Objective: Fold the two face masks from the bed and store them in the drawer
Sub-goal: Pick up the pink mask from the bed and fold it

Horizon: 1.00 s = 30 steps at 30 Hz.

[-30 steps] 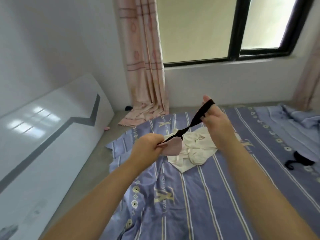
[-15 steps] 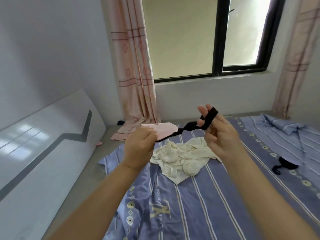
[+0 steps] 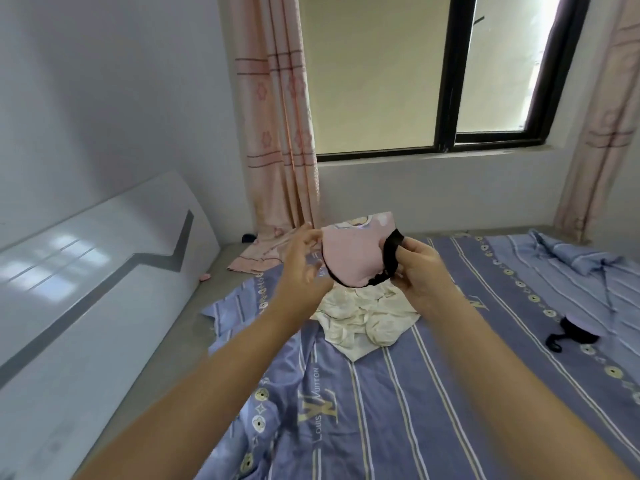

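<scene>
Head: right hand (image 3: 420,271) pinches pink mask (image 3: 353,258); left hand (image 3: 301,261) splayed.

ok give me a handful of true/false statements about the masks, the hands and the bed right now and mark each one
1. The pink mask is held up in the air above the bed. True.
2. The right hand pinches the mask's black strap. True.
3. The left hand has a closed grip on the mask. False: its fingers are spread open beside the mask's left edge.
4. A second, dark mask lies on the bed to the right. True.
5. The cream cloth is draped over the window sill. False: it lies crumpled on the bed below the hands.
6. A drawer stands open beside the bed. False: no drawer is in view.
</scene>
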### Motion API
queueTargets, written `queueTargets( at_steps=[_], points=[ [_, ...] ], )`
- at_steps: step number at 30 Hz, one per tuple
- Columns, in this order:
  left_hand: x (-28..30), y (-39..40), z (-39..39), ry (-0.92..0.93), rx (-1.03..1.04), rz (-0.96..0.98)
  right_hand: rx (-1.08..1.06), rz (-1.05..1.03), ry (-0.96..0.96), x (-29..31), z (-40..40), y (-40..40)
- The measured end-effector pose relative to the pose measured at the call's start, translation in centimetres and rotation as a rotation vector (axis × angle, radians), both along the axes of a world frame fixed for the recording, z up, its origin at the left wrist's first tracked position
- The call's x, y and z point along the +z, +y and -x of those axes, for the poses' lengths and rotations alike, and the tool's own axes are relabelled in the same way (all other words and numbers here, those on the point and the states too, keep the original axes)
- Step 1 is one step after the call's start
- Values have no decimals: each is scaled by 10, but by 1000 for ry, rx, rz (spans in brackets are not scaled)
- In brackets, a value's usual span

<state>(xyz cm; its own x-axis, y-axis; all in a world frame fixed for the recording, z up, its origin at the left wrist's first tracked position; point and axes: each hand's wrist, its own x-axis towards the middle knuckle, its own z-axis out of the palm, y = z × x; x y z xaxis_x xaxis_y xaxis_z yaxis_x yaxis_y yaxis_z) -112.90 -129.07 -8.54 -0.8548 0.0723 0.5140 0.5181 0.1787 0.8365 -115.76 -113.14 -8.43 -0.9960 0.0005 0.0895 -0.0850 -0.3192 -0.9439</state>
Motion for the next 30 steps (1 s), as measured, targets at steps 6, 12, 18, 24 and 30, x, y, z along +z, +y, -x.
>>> queueTargets(
  at_steps=[6, 12, 18, 24, 30],
  points=[
    [-2, 25, 2, -237, 194, -40, -31, -94, 70, -14, 0, 0],
    [-4, 16, -7, -148, 14, 284, 22, -55, 58, -17, -5, 22],
    [3, 4, -11, -256, -137, 404, 148, -228, 66, -9, -7, 24],
    [-5, -7, -15, -248, -131, 401, 136, -589, 150, 10, -19, 8],
    [-13, -38, -27, -222, 49, 174, 47, -741, 351, 19, -34, -25]
  ],
)
